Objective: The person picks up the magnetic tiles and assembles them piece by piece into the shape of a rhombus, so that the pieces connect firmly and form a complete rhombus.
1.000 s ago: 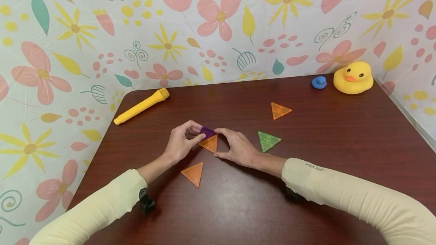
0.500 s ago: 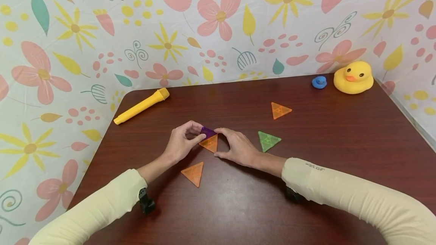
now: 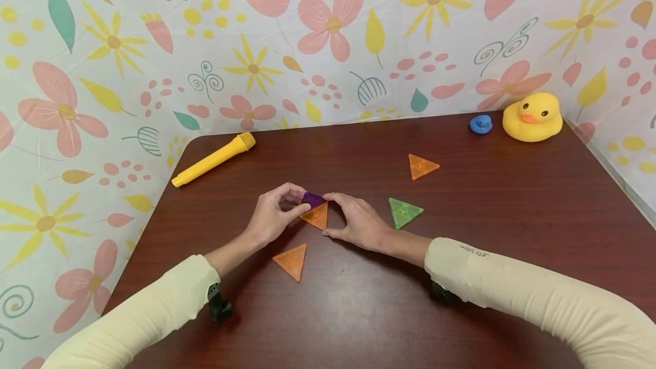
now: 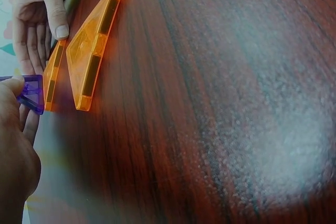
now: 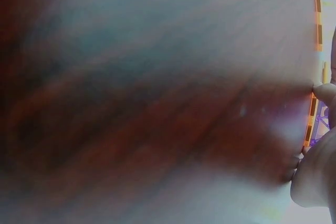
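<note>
Near the middle of the table, my left hand [image 3: 271,215] pinches a purple translucent triangular magnetic tile [image 3: 314,200] between thumb and fingers. An orange triangular magnetic tile [image 3: 318,217] lies edge to edge against it, and my right hand [image 3: 361,222] holds that one with thumb and forefinger at two corners. Part of the purple tile is hidden by the left fingers. In the left wrist view the left thumb covers a side of the purple tile [image 4: 34,96]; the held orange tile [image 4: 54,74] stands beside it. The right wrist view shows the held orange tile [image 5: 310,119] edge-on.
A loose orange tile [image 3: 292,262] lies nearer the front. Right of the hands are a green triangular tile [image 3: 404,212] and another orange tile [image 3: 422,167]. A yellow toy microphone [image 3: 212,160] lies back left; a blue duck [image 3: 480,124] and yellow duck [image 3: 532,118] sit back right.
</note>
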### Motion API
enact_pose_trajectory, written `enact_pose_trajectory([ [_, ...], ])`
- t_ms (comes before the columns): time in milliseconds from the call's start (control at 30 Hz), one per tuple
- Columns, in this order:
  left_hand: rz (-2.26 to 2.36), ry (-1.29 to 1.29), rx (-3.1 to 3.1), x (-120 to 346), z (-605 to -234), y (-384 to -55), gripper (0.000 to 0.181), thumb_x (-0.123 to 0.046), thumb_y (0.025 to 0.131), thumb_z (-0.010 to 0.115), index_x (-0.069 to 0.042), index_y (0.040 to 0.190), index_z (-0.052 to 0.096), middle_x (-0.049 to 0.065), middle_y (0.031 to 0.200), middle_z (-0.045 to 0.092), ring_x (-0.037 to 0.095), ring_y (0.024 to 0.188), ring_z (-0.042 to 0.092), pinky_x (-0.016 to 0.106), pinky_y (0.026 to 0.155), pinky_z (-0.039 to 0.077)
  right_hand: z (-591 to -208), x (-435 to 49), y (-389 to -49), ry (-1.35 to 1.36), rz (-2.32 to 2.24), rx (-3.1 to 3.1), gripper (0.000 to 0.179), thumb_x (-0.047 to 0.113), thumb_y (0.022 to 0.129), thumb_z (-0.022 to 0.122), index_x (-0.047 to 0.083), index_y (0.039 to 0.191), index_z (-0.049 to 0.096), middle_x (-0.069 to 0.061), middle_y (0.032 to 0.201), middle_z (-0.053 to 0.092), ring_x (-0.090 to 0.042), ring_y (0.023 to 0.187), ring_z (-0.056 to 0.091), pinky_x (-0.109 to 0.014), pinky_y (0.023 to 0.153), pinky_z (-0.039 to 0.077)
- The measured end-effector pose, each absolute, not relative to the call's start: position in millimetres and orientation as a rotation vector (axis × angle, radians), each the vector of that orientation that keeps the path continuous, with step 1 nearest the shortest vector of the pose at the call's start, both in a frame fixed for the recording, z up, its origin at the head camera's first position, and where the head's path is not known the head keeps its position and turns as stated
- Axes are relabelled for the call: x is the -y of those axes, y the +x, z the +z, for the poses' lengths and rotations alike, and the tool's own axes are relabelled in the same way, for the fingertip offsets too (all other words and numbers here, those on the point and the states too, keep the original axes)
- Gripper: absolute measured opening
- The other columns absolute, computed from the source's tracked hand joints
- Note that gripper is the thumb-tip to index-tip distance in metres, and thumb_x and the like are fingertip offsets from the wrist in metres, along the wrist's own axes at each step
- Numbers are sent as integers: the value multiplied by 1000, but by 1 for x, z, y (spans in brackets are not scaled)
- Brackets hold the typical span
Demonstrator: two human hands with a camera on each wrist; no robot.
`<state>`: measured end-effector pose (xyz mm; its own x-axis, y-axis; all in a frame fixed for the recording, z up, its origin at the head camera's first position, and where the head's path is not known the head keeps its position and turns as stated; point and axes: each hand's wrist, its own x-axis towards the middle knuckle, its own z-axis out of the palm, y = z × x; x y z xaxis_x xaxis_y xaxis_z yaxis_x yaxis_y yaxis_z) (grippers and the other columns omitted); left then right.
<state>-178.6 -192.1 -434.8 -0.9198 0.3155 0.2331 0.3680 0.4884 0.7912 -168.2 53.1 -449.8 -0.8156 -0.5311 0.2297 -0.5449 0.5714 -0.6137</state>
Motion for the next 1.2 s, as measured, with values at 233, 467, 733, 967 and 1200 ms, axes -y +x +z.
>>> enact_pose_trajectory([
  [233, -1424, -615, 2668, 194, -436, -178, 23, -17, 94, 84, -15, 114, 72, -2, 105, 76, 14, 96, 73, 32, 85, 61, -450, -53, -168, 952, 1100, 2760, 74, 25, 85, 94, -1, 144, 58, -18, 142, 65, -33, 128, 65, -49, 105, 53],
  [467, -1457, -629, 2646, 197, -434, -177, 25, -16, 93, 84, -14, 115, 72, -1, 107, 76, 14, 97, 74, 34, 88, 61, -450, -54, -168, 949, 1091, 2771, 75, 25, 85, 94, -1, 145, 58, -19, 143, 64, -34, 130, 64, -49, 106, 52],
  [733, -1505, -647, 2628, 203, -432, -175, 28, -12, 93, 85, -12, 117, 72, 0, 111, 76, 15, 99, 74, 34, 91, 60, -449, -53, -168, 948, 1076, 2769, 76, 26, 84, 94, -1, 145, 58, -19, 143, 64, -33, 130, 64, -49, 106, 52],
  [967, -1455, -639, 2660, 215, -430, -168, 39, -13, 93, 85, -7, 128, 70, 5, 120, 76, 19, 106, 73, 37, 96, 58, -448, -53, -168, 941, 1073, 2783, 76, 27, 85, 93, 0, 146, 57, -18, 144, 63, -33, 130, 64, -49, 106, 52],
  [1200, -1408, -609, 2679, 230, -428, -152, 54, -15, 92, 86, -4, 140, 63, 9, 132, 72, 25, 119, 68, 43, 103, 55, -447, -54, -166, 940, 1071, 2790, 77, 27, 85, 93, 0, 147, 56, -20, 146, 62, -35, 133, 62, -50, 107, 51],
])
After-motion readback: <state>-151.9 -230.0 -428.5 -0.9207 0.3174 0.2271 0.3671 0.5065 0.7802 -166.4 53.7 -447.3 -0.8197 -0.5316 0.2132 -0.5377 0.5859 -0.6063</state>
